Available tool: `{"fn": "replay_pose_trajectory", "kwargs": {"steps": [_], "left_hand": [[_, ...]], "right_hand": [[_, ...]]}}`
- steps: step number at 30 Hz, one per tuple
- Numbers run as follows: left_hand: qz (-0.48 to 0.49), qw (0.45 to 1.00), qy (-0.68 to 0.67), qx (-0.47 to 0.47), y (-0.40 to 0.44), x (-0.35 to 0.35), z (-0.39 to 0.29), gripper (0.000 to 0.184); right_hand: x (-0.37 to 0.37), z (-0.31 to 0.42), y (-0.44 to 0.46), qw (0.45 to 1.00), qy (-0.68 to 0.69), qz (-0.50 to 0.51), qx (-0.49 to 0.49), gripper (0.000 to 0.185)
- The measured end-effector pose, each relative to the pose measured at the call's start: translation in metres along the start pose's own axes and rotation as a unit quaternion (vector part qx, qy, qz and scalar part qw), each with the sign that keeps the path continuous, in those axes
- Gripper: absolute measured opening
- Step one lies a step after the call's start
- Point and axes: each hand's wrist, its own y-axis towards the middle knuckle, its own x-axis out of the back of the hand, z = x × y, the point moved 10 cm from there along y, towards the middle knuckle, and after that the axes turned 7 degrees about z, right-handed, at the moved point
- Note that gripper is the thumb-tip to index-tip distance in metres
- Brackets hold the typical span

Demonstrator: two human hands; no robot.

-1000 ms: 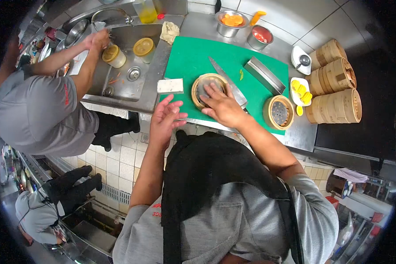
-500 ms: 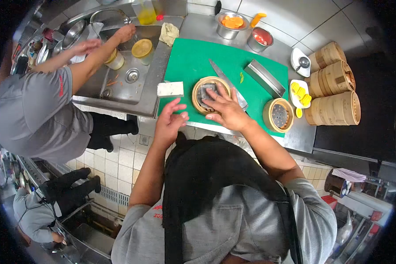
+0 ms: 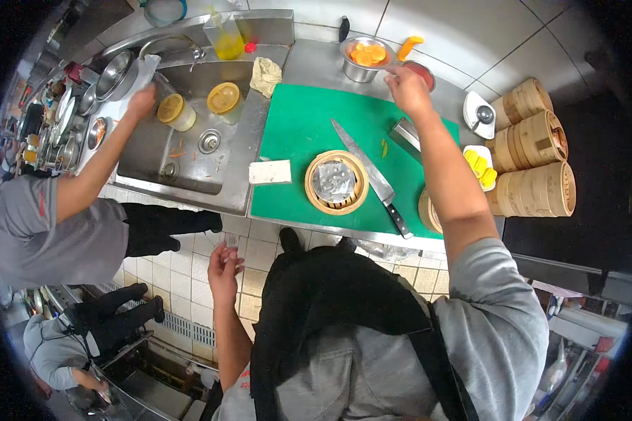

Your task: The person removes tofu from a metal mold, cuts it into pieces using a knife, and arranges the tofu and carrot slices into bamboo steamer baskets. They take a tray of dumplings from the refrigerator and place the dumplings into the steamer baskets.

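A round bamboo steamer (image 3: 361, 184) with a perforated liner (image 3: 333, 181) inside rests on the green cutting board (image 3: 295, 119). To its left lies a white block (image 3: 270, 172), to its right a knife (image 3: 365, 162) with a black handle. My right hand (image 3: 409, 90) is stretched out over the back of the counter, beside a metal bowl of orange slices (image 3: 366, 57) and in front of a bowl of red food (image 3: 424, 72); its fingertips look bent together, and what they hold is unclear. Below the counter edge, my left hand (image 3: 225, 268) hangs with its fingers curled, touching nothing visible.
Stacked bamboo steamers (image 3: 534, 189) stand at the right, near a dish of yellow pieces (image 3: 479, 167). A metal trough (image 3: 405, 137) and a second steamer (image 3: 428, 210) are partly behind my right arm. Left, a co-worker (image 3: 63, 224) reaches by the sink (image 3: 189, 175); another person (image 3: 56, 351) stands farther off.
My right hand has left the steamer's liner and reached up and right to the bowls. My left hand has dropped back from the white block. The co-worker's hand has moved left, away from the tap.
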Motion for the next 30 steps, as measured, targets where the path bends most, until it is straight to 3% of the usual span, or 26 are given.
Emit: {"fn": "replay_pose_trajectory", "kwargs": {"steps": [2,7,10,12,15,17,22,24,26,29,30], "left_hand": [[-0.054,0.998,-0.014,0.035,-0.014,0.020,0.016,0.044],[-0.065,0.996,-0.027,0.057,-0.026,0.024,0.025,0.043],[-0.039,0.997,-0.019,0.060,-0.015,0.021,0.023,0.043],[-0.014,0.999,-0.013,0.049,-0.006,0.016,0.016,0.044],[0.003,0.999,0.002,0.044,0.009,0.016,0.005,0.046],[0.012,0.999,0.027,0.045,0.018,0.020,0.002,0.047],[0.034,0.998,0.022,0.053,0.042,0.018,-0.010,0.043],[0.048,0.998,0.040,0.031,0.049,0.012,-0.026,0.043],[0.053,0.997,0.049,0.036,0.057,0.008,-0.028,0.044],[0.080,0.996,0.045,0.017,0.063,-0.001,-0.032,0.044],[0.080,0.996,0.046,0.018,0.062,-0.005,-0.033,0.044]], "right_hand": [[-0.018,-0.008,0.023,0.999,-0.023,0.013,-0.022,0.031],[-0.073,-0.039,0.067,0.995,-0.049,0.054,-0.065,0.031],[-0.065,-0.047,0.070,0.995,-0.013,-0.024,-0.092,0.027],[-0.042,-0.033,0.050,0.991,0.071,-0.100,-0.048,0.021],[-0.031,-0.007,-0.006,0.988,0.107,-0.114,-0.017,0.018],[-0.037,0.004,-0.057,0.981,0.169,-0.091,-0.022,0.018],[-0.072,-0.007,-0.126,0.987,0.154,0.009,-0.053,0.021],[-0.058,0.008,-0.131,0.999,-0.035,-0.019,0.008,0.022],[-0.041,0.021,-0.131,0.997,-0.061,-0.039,-0.015,0.024],[-0.067,0.044,-0.114,0.987,-0.076,0.139,-0.015,0.022],[-0.073,0.052,-0.112,0.987,-0.075,0.139,-0.016,0.022]]}}
